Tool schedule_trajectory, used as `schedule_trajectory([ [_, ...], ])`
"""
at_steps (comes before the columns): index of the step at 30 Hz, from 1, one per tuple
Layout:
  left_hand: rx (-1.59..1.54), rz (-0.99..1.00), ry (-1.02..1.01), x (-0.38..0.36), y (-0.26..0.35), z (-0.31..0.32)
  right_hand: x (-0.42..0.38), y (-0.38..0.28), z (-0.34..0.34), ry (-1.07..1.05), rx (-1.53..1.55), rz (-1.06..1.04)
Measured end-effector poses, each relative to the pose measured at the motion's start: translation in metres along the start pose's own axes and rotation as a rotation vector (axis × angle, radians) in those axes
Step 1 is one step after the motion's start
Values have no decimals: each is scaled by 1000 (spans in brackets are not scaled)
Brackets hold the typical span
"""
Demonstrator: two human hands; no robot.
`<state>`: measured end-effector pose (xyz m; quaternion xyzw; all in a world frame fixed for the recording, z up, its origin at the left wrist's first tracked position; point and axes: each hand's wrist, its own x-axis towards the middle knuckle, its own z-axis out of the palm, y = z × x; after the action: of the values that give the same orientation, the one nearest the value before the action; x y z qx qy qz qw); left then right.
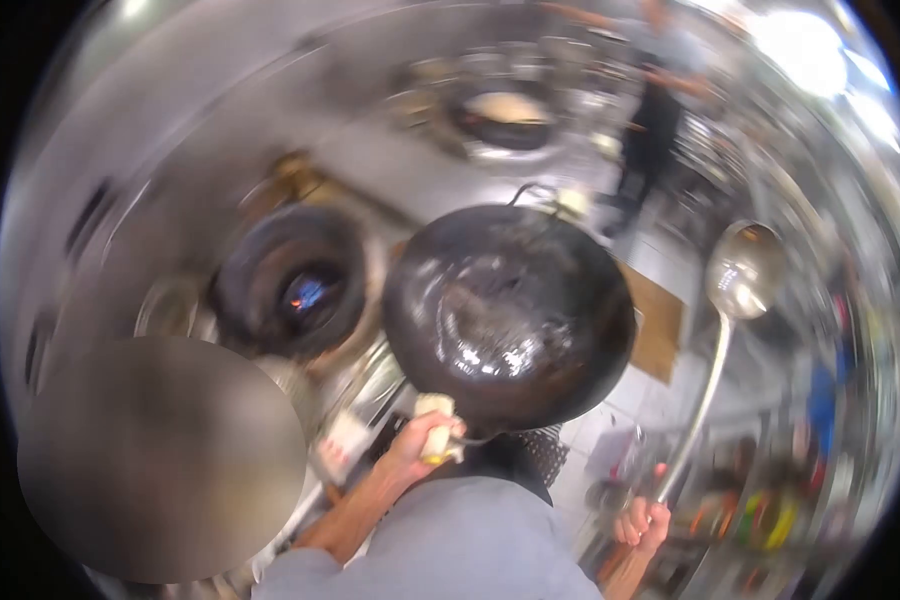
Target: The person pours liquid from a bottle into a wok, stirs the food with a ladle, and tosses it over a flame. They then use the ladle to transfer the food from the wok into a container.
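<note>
A dark, round wok (510, 310) is lifted in front of my body, its shiny wet-looking inside showing no food. My left hand (417, 447) is closed around its near handle through a folded pale cloth (435, 415). Out to the right, my right hand (644, 524) grips the end of a long-handled metal ladle (745, 275). The ladle's bowl points away from me, to the right of the wok and apart from it. Left of the wok is a round stove burner (295, 285), with a small blue and orange flame in its middle.
Farther along the steel range sits another wok (510, 110) with pale contents. A person (655, 120) stands near it. A brown cardboard piece (652, 325) shows behind the wok, above the tiled floor. Blurred shelves (770, 500) line the right. A blurred disc covers the lower left.
</note>
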<state>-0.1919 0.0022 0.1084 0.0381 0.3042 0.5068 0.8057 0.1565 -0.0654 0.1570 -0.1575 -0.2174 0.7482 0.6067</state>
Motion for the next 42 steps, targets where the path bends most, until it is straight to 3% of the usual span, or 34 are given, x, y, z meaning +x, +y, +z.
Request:
schedule_trajectory([
  [4,-190,391,182,-3,-75,17,59,-65,-39,-163,-104,248],
  [5,-253,421,229,22,-38,-2,117,-38,-36,-182,-113,315],
  [8,-391,563,390,40,-26,-5,200,-17,-45,-336,-144,620],
  [11,-517,708,329,32,-8,-7,268,26,-27,-402,-362,918],
  [12,-516,790,451,28,-15,0,280,35,-15,-444,-541,1033],
  [13,-510,885,320,23,-19,-5,289,51,-9,-358,-549,1097],
  [14,-408,1211,285,25,-29,-4,294,63,-8,-261,-578,1143],
  [15,-142,1462,458,26,-38,-10,301,81,-3,-266,-730,1189],
  [16,158,1637,649,32,-45,-20,303,96,5,-268,-880,1195],
  [18,129,1770,858,38,-59,-33,272,115,45,-449,-999,1398],
  [20,-242,1338,829,59,-60,-19,266,104,54,-728,-913,1362],
  [22,-482,1174,688,41,-80,0,261,118,53,-788,-765,1555],
  [23,-435,1059,808,38,-88,0,250,122,57,-897,-843,1541],
  [24,-478,1108,847,37,-116,0,237,126,58,-1007,-913,1525],
  [25,-298,1414,886,31,-146,3,242,147,45,-1062,-880,1750],
  [26,-88,1697,918,21,-173,8,212,154,52,-1189,-953,1797],
  [29,-622,1551,926,-18,-299,39,132,148,35,-1368,-946,2031],
  [30,-786,1467,971,-35,-348,64,95,138,30,-1537,-962,2083],
  [31,-923,1624,953,-44,-398,85,59,127,17,-1713,-961,2127],
  [32,-1054,1777,925,-50,-452,101,21,126,-3,-1938,-556,2380],
  [33,-1180,1891,1002,-54,-503,122,-21,117,-18,-2015,-345,2592],
  [34,-1183,2102,867,-56,-555,144,-61,96,-35,-1826,-462,2819],
  [35,-1240,2237,806,-59,-603,166,-100,69,-54,-1865,-426,2877],
  [36,-1329,2320,953,-62,-647,191,-140,43,-69,-2006,-507,2872],
  [38,-1477,2587,1017,-68,-722,233,-219,-14,-102,-2299,-341,2877],
  [40,-1536,2645,1353,-71,-786,268,-289,-81,-124,-2722,-280,2570],
  [41,-1485,2761,1383,-71,-811,281,-319,-111,-134,-2806,-204,2493],
  [42,-1413,2858,1438,-73,-836,296,-345,-140,-141,-2982,-49,2237],
])
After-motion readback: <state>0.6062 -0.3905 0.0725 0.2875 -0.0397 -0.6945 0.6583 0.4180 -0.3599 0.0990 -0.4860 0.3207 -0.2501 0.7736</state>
